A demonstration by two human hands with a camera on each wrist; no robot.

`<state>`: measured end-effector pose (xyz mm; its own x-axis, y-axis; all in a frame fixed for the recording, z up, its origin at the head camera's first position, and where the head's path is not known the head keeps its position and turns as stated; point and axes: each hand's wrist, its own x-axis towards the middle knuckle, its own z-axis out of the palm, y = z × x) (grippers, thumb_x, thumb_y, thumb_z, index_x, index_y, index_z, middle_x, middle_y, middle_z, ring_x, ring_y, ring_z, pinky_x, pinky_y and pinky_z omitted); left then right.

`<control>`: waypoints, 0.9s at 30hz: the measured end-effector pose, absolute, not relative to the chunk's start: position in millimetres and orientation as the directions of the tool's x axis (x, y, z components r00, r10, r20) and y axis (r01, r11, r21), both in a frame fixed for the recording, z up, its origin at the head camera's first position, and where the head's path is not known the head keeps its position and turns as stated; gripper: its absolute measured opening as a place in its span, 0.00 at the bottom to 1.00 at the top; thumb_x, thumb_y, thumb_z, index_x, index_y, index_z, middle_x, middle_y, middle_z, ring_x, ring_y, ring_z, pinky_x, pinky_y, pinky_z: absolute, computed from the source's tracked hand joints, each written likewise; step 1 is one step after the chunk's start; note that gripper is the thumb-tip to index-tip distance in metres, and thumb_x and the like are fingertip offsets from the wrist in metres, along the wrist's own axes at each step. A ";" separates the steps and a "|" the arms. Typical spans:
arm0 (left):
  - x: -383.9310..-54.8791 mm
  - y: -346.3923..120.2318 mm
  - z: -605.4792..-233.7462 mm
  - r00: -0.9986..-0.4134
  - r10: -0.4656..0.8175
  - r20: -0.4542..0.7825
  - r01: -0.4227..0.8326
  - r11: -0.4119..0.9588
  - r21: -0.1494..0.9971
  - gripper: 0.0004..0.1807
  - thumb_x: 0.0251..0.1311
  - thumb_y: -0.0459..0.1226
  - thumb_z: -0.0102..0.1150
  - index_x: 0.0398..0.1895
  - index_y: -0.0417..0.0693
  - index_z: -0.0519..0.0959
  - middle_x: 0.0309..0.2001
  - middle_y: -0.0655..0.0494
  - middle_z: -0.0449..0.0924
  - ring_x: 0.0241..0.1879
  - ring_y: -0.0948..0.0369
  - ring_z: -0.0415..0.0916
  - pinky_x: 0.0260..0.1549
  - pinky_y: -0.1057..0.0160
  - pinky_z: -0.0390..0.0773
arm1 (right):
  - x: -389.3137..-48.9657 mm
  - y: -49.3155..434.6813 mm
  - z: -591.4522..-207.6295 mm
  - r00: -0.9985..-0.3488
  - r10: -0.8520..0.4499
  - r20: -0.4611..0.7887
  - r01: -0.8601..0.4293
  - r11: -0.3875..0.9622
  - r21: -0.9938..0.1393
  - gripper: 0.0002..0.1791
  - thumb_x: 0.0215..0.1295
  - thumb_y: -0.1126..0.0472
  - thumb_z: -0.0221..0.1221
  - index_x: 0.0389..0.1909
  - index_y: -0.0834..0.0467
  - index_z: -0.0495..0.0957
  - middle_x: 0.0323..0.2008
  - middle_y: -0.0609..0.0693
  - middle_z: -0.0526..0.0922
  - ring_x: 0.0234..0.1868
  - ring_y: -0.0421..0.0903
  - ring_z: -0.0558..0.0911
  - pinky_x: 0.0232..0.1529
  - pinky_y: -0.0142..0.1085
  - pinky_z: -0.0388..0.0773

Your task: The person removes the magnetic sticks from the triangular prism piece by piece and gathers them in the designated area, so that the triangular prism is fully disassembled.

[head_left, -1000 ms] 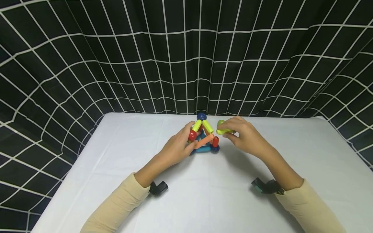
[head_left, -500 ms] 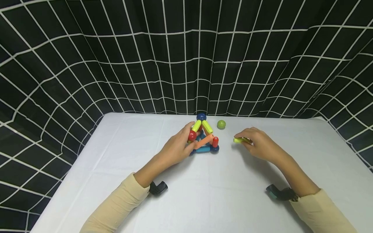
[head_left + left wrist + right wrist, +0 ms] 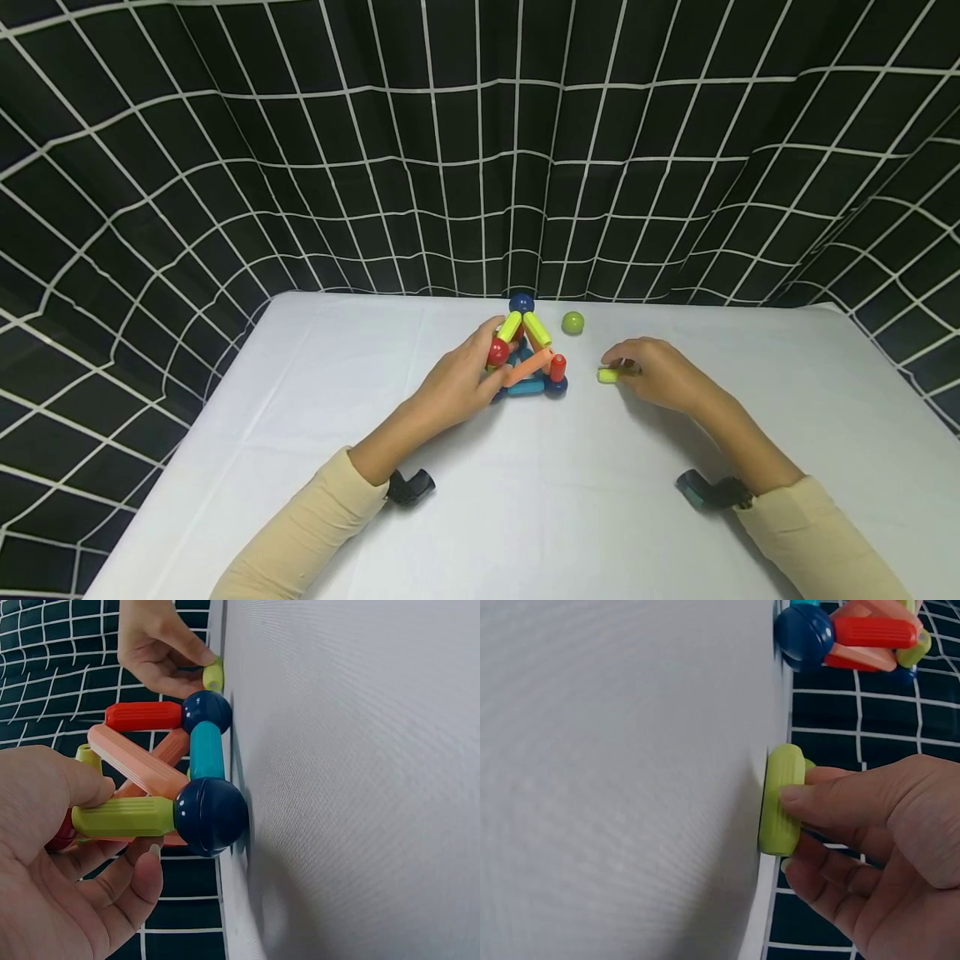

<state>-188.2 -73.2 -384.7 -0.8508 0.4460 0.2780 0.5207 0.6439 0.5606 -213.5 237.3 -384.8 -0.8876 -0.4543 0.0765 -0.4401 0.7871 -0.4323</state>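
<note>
My left hand (image 3: 456,381) grips the left side of a small frame of magnetic rods and balls. In the left wrist view, its thumb and fingers hold an upright yellow-green rod (image 3: 124,817) that stands on a dark blue ball (image 3: 211,816). A red ball (image 3: 498,352) sits at that hand's fingers. An orange rod (image 3: 529,367) slants across the frame's front, and a red rod (image 3: 558,367) rises from the front right corner. To the right, my right hand (image 3: 660,375) pinches a loose yellow-green rod (image 3: 781,817) lying on the table.
A green ball (image 3: 573,323) lies alone on the white-covered table (image 3: 540,500), right of the frame's back corner. Behind the table hangs a dark curtain (image 3: 495,192) with a white grid. The frame's top is a blue ball (image 3: 522,305) at the back.
My right hand has moved right and toward me from beside the green ball, carrying the yellow-green rod, and lowered it to the table. The left hand stays on the frame.
</note>
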 end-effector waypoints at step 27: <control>-188.2 -73.0 -385.8 -0.839 0.452 0.304 0.541 0.634 0.552 0.38 0.67 0.36 0.62 0.75 0.41 0.54 0.63 0.44 0.72 0.53 0.57 0.77 0.55 0.56 0.77 | -209.8 236.3 -377.9 -0.870 -0.483 0.098 -0.481 0.788 -0.385 0.14 0.55 0.74 0.68 0.44 0.65 0.85 0.42 0.57 0.86 0.48 0.58 0.82 0.52 0.56 0.77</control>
